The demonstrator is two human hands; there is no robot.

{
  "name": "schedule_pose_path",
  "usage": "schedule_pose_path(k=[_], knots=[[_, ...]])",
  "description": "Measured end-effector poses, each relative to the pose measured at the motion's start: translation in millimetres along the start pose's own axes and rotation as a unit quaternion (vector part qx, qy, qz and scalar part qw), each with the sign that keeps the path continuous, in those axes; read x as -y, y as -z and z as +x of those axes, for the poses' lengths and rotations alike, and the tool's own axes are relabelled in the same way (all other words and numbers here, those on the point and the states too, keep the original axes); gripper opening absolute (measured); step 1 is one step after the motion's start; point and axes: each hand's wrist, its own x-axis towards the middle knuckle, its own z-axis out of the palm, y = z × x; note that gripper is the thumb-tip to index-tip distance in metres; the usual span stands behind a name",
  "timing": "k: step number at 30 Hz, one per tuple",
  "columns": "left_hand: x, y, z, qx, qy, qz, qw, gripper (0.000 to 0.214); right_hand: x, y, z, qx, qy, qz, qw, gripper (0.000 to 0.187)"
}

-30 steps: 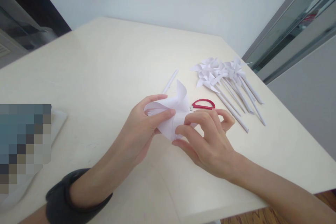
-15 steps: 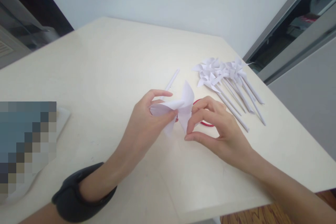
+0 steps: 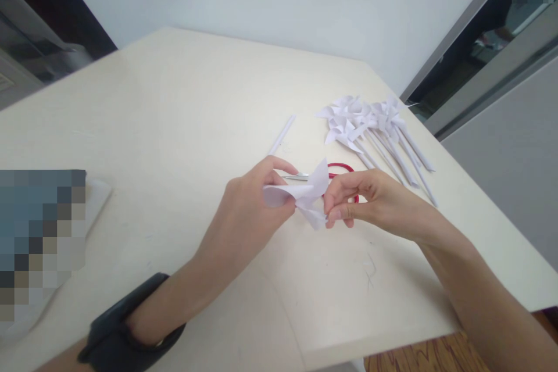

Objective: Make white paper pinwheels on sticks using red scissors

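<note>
Centre frame, just above the table (image 3: 174, 99), both hands are on the paper (image 3: 305, 192). The left hand (image 3: 248, 209) pinches it at the middle, thumb against fingertips, with the index arched over the top. The right hand (image 3: 370, 200) has rolled over since a moment ago. Its fingers were curled loosely beside the sheet then; now their tips nip the lower flap, knuckles turned toward the right edge.

And look at the paper itself: a second ago it was a wide, puffy bundle half buried under both hands. Now it is drawn in tight, with one point up, one out to the left and one down, all meeting at the left hand's pinch. By my reading the folding is well on, the shape close to that of the finished ones.

The hands have also lifted clear of the scissors (image 3: 342, 168), whose red handles and blades now show on the table right behind the paper.

Upper right of centre, the pinwheels (image 3: 366, 122) lie fanned in a heap, unmoved. A lone stick (image 3: 282, 135) rests above the left hand, apart from it. A dark band (image 3: 126, 325) sits on the left wrist at the bottom of the frame.
</note>
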Motion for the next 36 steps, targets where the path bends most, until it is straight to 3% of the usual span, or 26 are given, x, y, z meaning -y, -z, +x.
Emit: schedule_pose_path(k=[2, 7, 11, 17, 22, 27, 36], knots=[[1, -0.8, 0, 0.009, -0.003, 0.015, 1.0, 0.024, -2, 1, 1, 0.023, -0.019, 0.02, 0.999, 0.005], [1, -2.6, -1, 0.03, -0.016, 0.022, 0.999, 0.021, -2, -9, 2, -0.088, -0.001, -0.143, 0.986, 0.005], [0, -3.4, -1, 0.038, -0.016, 0.025, 0.999, 0.021, -1, -19, 1, -0.122, 0.026, -0.223, 0.967, 0.007], [2, 0.2, 3, 0.068, 0.038, -0.056, 0.995, 0.025, -1, -29, 1, -0.181, 0.114, -0.248, 0.945, 0.008], [10, -0.3, 6, 0.043, 0.049, -0.096, 0.993, 0.029, -3, -35, 1, -0.25, 0.15, -0.234, 0.928, 0.023], [9, -2.0, 4, 0.036, 0.054, -0.077, 0.995, 0.03, -6, -39, 4, -0.203, 0.138, -0.209, 0.947, 0.027], [3, -1.5, 1, 0.041, 0.059, -0.06, 0.996, 0.033, -8, -41, 6, -0.218, 0.134, -0.165, 0.952, 0.026]])
